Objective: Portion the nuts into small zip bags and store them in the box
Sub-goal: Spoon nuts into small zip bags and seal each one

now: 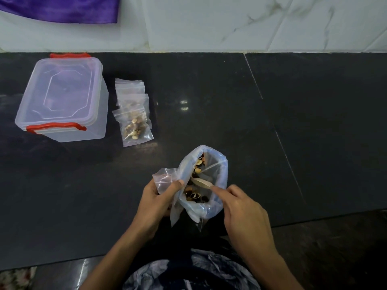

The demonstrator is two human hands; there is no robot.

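Note:
A large clear bag of mixed nuts (217, 176) stands open near the counter's front edge. My left hand (155, 203) grips a small empty zip bag (164, 177) right beside its left wall. My right hand (243, 212) holds a metal spoon (202, 182) whose bowl dips into the nuts (193, 194). A filled zip bag (136, 127) lies on the counter beside the box, overlapping other small zip bags (129, 88) behind it. The clear plastic box (62, 99) with red clips sits at the left with its lid on.
The dark stone counter (272, 122) runs to a white marble wall (230, 24) at the back. A purple cloth (62, 8) hangs at the top left. The counter's front edge lies just below my wrists.

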